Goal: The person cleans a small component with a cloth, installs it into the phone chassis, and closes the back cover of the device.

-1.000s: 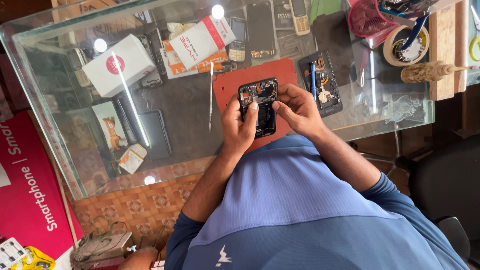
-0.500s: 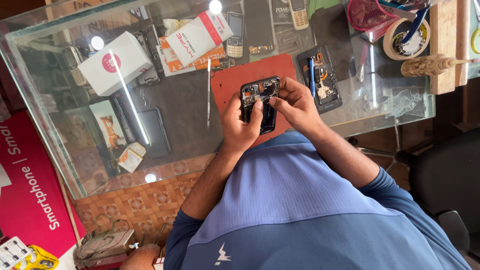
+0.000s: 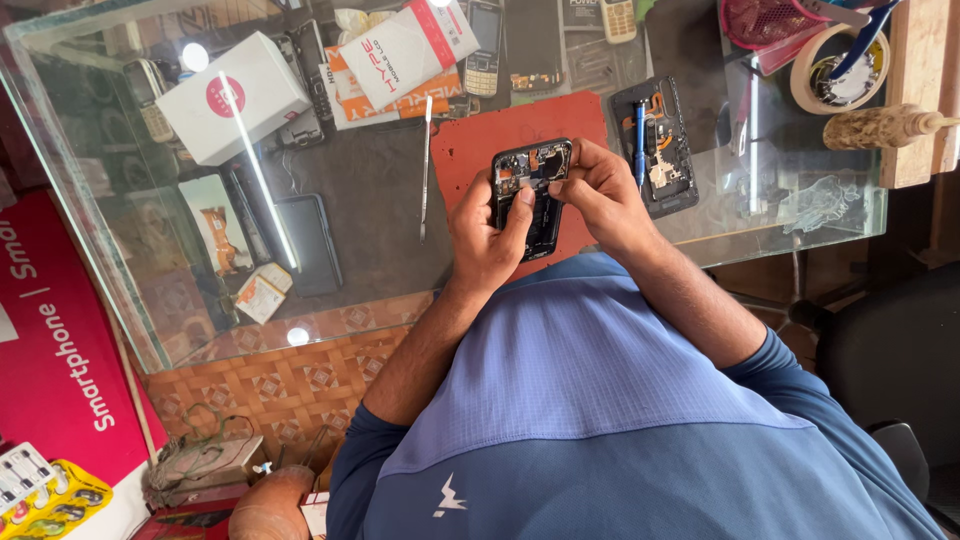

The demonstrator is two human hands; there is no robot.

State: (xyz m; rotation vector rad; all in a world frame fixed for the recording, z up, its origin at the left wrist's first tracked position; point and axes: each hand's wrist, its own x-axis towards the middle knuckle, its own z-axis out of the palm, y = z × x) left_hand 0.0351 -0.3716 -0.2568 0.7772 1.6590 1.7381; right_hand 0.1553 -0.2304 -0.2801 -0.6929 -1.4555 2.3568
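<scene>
Seen from above, a person in a blue shirt (image 3: 620, 400) leans over a glass tabletop (image 3: 380, 200). Both hands are closed around an opened smartphone (image 3: 532, 195), its back removed and its circuitry exposed, held just above a red work mat (image 3: 480, 150) that likely serves to catch small parts. The left hand (image 3: 485, 235) cradles the phone's lower body, its thumb pressed on the middle; the right hand (image 3: 595, 190) grips the top corner, fingertips pinching at the edge. Beside the right hand lies a second dismantled phone frame (image 3: 665, 160) with a blue tool resting on it. A thin metal pry tool (image 3: 426, 165) lies left of the mat, within reach. Farther off sit a white box (image 3: 235, 95), a tape roll (image 3: 840, 65) holding scissors, and a red mesh basket (image 3: 765, 20) whose contents cannot be made out.
</scene>
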